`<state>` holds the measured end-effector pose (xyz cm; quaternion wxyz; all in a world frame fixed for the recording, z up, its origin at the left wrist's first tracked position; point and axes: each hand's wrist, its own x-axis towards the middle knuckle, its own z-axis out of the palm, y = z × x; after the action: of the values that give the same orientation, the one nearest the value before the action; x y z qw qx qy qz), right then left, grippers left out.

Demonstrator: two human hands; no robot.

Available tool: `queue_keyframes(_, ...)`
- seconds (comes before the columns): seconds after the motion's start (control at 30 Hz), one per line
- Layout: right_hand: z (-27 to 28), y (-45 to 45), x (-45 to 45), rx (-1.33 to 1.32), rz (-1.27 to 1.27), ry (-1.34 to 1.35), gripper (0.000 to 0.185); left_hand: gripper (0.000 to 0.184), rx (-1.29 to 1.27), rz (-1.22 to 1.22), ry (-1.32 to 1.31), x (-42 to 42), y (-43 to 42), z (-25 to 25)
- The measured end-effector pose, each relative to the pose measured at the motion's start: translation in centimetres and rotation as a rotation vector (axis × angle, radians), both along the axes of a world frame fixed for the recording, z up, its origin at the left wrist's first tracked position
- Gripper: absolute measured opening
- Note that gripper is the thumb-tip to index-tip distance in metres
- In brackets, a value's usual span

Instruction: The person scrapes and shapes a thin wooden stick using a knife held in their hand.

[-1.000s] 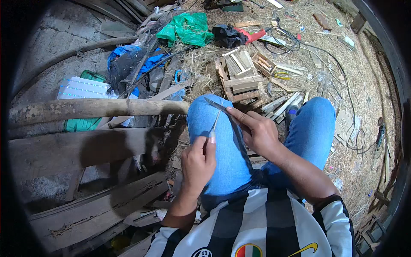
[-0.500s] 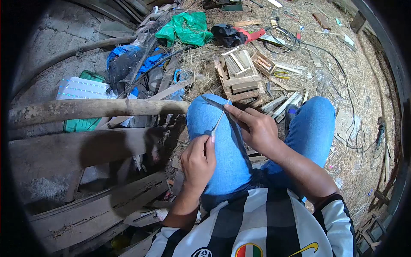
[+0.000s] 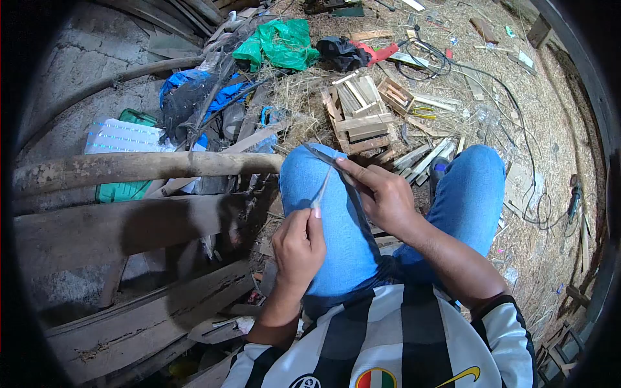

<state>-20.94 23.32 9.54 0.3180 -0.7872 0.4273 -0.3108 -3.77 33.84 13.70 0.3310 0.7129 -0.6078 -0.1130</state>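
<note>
Left hand [image 3: 299, 244] below thin strip [image 3: 322, 185], pinching its end

The crate [image 3: 369, 124] lies before the bag [image 3: 341, 54] (pliers [image 3: 423, 112] rightward).

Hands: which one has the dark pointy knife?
The right hand holds the dark knife. The left hand pinches a thin pale strip instead.
</note>
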Motion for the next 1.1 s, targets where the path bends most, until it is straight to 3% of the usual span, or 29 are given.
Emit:
queue_keyframes(0.27,0.1,-0.3,0.6,-0.019,0.007,-0.011,0.039,0.015,-0.05,0.037,0.028,0.4,0.0,-0.4)
queue_keyframes(0.63,0.0,0.0,0.3,-0.072,0.048,0.092,0.057,0.019,0.032,0.073,0.091,0.4,0.1,-0.7)
queue_keyframes(1.1,-0.1,1.1,0.1,-0.078,0.063,0.082,0.059,0.022,0.003,0.092,0.1,0.1,0.1,-1.2)
